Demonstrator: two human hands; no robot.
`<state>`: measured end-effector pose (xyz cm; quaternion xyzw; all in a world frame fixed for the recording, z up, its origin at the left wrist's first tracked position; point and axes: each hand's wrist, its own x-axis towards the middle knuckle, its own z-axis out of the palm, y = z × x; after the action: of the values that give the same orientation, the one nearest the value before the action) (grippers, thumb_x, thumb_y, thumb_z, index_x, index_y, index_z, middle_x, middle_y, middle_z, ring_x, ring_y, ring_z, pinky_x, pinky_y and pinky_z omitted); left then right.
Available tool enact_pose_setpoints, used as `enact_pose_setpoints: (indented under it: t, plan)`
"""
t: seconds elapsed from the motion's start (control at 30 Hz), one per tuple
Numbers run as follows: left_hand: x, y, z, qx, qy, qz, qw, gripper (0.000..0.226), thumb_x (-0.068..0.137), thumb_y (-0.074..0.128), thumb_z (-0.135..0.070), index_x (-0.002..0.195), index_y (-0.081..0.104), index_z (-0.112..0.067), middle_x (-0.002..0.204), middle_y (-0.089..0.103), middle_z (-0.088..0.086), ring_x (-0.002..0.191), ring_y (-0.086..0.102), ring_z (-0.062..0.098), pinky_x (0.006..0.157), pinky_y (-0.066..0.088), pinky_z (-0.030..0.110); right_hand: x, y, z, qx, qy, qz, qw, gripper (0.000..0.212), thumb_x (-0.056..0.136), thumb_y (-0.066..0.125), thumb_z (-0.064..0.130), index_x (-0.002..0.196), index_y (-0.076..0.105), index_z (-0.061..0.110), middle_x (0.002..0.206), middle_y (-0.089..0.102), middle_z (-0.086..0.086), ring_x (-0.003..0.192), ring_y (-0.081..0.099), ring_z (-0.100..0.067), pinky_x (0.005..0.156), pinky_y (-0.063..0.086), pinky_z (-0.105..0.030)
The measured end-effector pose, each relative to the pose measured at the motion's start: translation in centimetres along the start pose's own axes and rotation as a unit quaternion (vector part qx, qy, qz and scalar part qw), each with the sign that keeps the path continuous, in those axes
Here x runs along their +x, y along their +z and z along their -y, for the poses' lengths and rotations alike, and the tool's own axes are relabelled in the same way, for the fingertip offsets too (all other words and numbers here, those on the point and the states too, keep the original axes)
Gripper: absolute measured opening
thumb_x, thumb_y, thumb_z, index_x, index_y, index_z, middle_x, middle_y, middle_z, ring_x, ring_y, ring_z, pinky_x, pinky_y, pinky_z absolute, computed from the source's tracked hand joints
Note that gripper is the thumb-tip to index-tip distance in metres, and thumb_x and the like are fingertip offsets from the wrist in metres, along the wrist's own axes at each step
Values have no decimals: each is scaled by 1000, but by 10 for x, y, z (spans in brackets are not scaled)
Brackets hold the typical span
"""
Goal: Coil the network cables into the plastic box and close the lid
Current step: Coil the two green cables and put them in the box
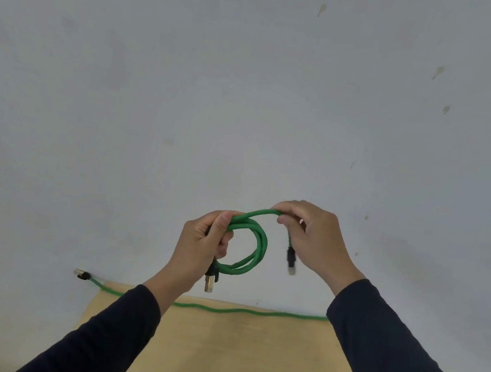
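I hold a green network cable (257,250) in the air, wound into a small coil of about two loops. My left hand (200,251) grips the coil's left side, and one plug (209,283) hangs below that fist. My right hand (313,239) pinches the cable's free end at the top right, whose black plug (291,261) dangles under the fingers. A second green cable (239,311) lies stretched out along the far edge of a wooden board, its plug (82,274) at the left. No plastic box is in view.
A light wooden board (219,354) lies under my forearms at the bottom centre. Around and beyond it is a pale grey surface (248,94) with a few small marks.
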<state>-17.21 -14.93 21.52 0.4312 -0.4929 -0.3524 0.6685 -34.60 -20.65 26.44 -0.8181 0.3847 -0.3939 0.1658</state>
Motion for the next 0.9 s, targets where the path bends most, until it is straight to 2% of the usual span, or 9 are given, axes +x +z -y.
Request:
enact_pose_setpoints:
  t: [0.1, 0.2, 0.4, 0.53, 0.63, 0.7, 0.77, 0.83, 0.9]
  plan:
    - [-3, 10, 1, -12, -7, -3, 1000, 29, 97, 43, -20, 88, 71, -17, 50, 40, -11, 46, 29, 9, 43, 27, 19, 0, 12, 1, 99, 67, -74, 990, 22, 88, 55, 5, 90, 70, 22, 79, 67, 13, 72, 56, 5, 68, 43, -7]
    - [-4, 15, 4, -11, -3, -10, 1000, 30, 97, 43, -20, 88, 71, -18, 51, 40, -9, 47, 29, 10, 44, 27, 21, -1, 27, 4, 182, 139, -108, 967, 25, 88, 54, 6, 85, 67, 27, 75, 68, 8, 65, 59, -7, 69, 53, -24]
    - [-1, 6, 10, 11, 12, -73, 997, 32, 98, 43, -21, 86, 72, -26, 58, 43, -4, 48, 33, 9, 46, 32, 20, -9, 56, 11, 327, 262, -60, 906, 19, 90, 54, 8, 92, 70, 18, 80, 68, -8, 76, 61, -19, 68, 54, -24]
    - [1, 0, 13, -4, 3, -117, 993, 32, 98, 44, -23, 86, 72, -31, 61, 43, 2, 47, 34, 10, 46, 32, 23, -25, 69, 17, 316, 212, -46, 924, 28, 96, 42, 19, 111, 65, 25, 95, 72, 1, 86, 61, -8, 68, 45, -16]
    - [-2, 1, 16, -23, -10, -130, 991, 28, 97, 44, -25, 92, 71, -30, 61, 46, -1, 46, 37, 7, 46, 37, 23, -40, 89, 23, 222, 144, -51, 963, 42, 98, 39, 27, 139, 35, 31, 109, 54, 23, 102, 51, 10, 85, 38, -7]
    - [-10, 2, 21, -31, -28, -126, 991, 27, 97, 45, -25, 94, 71, -29, 62, 49, -1, 45, 38, 6, 45, 38, 21, -52, 104, 25, 156, 126, -93, 975, 45, 98, 38, 22, 142, 30, 26, 113, 47, 28, 104, 46, 15, 86, 31, 3]
    - [-20, 2, 29, -45, -55, -122, 990, 26, 97, 45, -24, 94, 71, -27, 63, 51, -1, 43, 38, 6, 44, 37, 19, -65, 116, 23, 116, 132, -131, 976, 39, 98, 36, 20, 137, 39, 20, 118, 55, 14, 106, 52, 1, 89, 36, -3]
    - [-32, -2, 38, -68, -89, -116, 987, 26, 97, 45, -23, 94, 71, -24, 63, 52, 0, 43, 37, 6, 42, 36, 16, -81, 125, 21, 105, 149, -144, 973, 34, 97, 38, 22, 130, 47, 17, 112, 64, 1, 96, 58, -13, 86, 46, -22]
    - [-44, -7, 48, -92, -128, -96, 983, 28, 98, 44, -24, 93, 71, -24, 63, 51, -1, 43, 36, 6, 41, 36, 16, -97, 129, 18, 96, 167, -141, 971, 30, 96, 41, 24, 125, 51, 19, 101, 66, -2, 85, 58, -13, 80, 48, -28]
